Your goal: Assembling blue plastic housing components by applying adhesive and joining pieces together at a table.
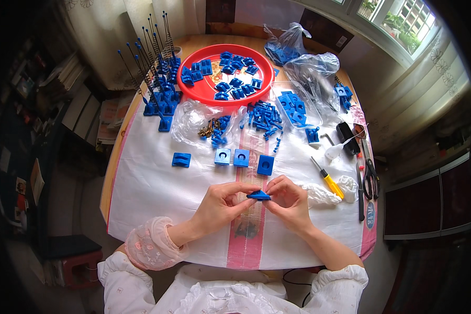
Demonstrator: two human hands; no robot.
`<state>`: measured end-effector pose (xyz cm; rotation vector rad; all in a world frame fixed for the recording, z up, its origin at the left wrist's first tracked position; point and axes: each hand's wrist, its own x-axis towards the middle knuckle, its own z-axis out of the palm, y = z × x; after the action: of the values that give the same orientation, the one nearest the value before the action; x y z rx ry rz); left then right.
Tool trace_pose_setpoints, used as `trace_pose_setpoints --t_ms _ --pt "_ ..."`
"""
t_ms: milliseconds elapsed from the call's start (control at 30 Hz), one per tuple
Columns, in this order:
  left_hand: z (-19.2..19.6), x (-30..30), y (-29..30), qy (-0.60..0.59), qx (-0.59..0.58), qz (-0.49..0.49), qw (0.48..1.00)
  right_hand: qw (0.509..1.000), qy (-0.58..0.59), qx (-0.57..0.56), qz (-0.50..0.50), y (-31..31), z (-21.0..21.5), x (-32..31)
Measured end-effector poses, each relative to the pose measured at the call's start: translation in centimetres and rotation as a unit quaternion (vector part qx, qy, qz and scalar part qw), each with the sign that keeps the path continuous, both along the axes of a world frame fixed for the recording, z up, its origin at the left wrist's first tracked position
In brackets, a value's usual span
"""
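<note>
On our side of the red tray (268, 73), head view, our left hand (222, 203) and right hand (290, 204) pinch a blue piece (258, 195) at the fingertips, seemingly fitting it; the next move likely calls for steady, even pressure.

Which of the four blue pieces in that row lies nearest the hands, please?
The rightmost piece, just beyond the right hand; the other three lie farther left.

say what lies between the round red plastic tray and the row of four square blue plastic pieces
In the head view, a clear plastic bag, small brass-coloured parts and a pile of small blue plastic pegs lie there.
</note>
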<state>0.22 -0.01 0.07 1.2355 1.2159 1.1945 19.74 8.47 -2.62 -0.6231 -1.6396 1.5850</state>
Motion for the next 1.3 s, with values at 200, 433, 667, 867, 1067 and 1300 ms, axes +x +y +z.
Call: trace_pose_setpoints --t_ms 200,433,667,867,1067,1300 --pt "-0.3 0.1 0.0 -0.005 -0.002 0.010 1.000 0.999 -0.038 0.014 0.016 0.1 0.3 0.2" --pt "-0.4 -0.1 0.0 0.027 0.008 0.012 1.000 0.998 -0.057 0.021 0.014 0.2 0.1 0.5" --pt "-0.1 0.1 0.0 0.008 -0.028 -0.008 1.000 1.000 -0.006 -0.004 0.005 -0.1 0.1 0.1" --pt "-0.6 0.0 -0.2 0.013 -0.047 -0.032 0.998 0.998 -0.057 0.028 0.017 -0.3 0.5 0.3" --pt "-0.7 -0.2 0.0 -0.089 -0.101 -0.021 0.991 0.996 -0.079 0.040 0.013 -0.6 1.2 -0.1" --pt "-0.3 -0.7 0.5 -0.168 -0.144 -0.027 0.975 0.991 -0.085 0.105 0.014 -0.9 1.1 -0.1"
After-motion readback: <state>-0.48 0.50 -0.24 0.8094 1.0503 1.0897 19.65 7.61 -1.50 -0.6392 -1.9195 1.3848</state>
